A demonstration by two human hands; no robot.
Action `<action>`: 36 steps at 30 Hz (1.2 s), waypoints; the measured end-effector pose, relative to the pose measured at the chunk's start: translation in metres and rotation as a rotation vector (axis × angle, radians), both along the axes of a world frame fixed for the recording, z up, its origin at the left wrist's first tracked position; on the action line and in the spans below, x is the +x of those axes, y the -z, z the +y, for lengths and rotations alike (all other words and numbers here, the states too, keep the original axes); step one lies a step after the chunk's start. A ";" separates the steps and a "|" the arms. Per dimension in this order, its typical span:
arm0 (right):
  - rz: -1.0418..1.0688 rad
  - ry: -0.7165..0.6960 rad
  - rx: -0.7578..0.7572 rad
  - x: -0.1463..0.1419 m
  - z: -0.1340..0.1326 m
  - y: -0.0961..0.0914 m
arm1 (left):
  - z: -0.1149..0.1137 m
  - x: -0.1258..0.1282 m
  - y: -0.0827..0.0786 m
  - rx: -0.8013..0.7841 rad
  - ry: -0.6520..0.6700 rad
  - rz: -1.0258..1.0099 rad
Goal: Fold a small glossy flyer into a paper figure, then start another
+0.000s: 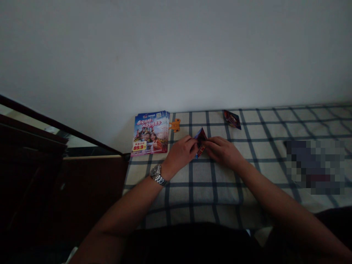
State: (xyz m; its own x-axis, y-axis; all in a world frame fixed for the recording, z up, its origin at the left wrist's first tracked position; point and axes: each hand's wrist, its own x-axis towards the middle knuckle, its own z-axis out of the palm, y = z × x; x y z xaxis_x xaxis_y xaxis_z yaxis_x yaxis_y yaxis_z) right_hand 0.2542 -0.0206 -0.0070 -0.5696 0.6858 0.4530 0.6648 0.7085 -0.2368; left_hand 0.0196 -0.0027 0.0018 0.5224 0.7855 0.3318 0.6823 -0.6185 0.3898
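Between my two hands is a small folded piece of printed paper, dark red and blue, with a pointed top. My left hand pinches its left side; a metal watch is on that wrist. My right hand grips the right side with closed fingers. Part of the paper is hidden behind the fingers. To the left lies a stack of printed flyers marked 89.9. Another folded printed paper rests farther back on the right.
A checked cloth covers the surface, which meets a plain wall at the back. An orange animal-shaped piece lies beside the flyers. A blurred-out dark object is at the right. Dark wooden furniture stands at the left.
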 end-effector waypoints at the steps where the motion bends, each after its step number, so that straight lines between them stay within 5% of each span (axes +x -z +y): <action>1: 0.000 -0.005 -0.001 0.000 0.000 0.000 | 0.000 0.000 0.000 -0.008 0.003 -0.010; 24: 0.147 0.066 -0.078 0.005 0.002 0.005 | 0.003 -0.007 -0.003 0.012 0.044 -0.071; 36: 0.171 0.066 -0.098 0.005 0.003 0.005 | -0.003 -0.003 -0.003 0.042 -0.042 -0.033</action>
State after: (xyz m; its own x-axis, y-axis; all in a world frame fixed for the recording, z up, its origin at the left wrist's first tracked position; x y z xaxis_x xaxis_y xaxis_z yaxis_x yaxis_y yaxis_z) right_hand 0.2587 -0.0180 -0.0116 -0.4423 0.7646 0.4688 0.6530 0.6328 -0.4160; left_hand 0.0164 -0.0053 0.0050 0.4780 0.7913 0.3812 0.6951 -0.6061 0.3867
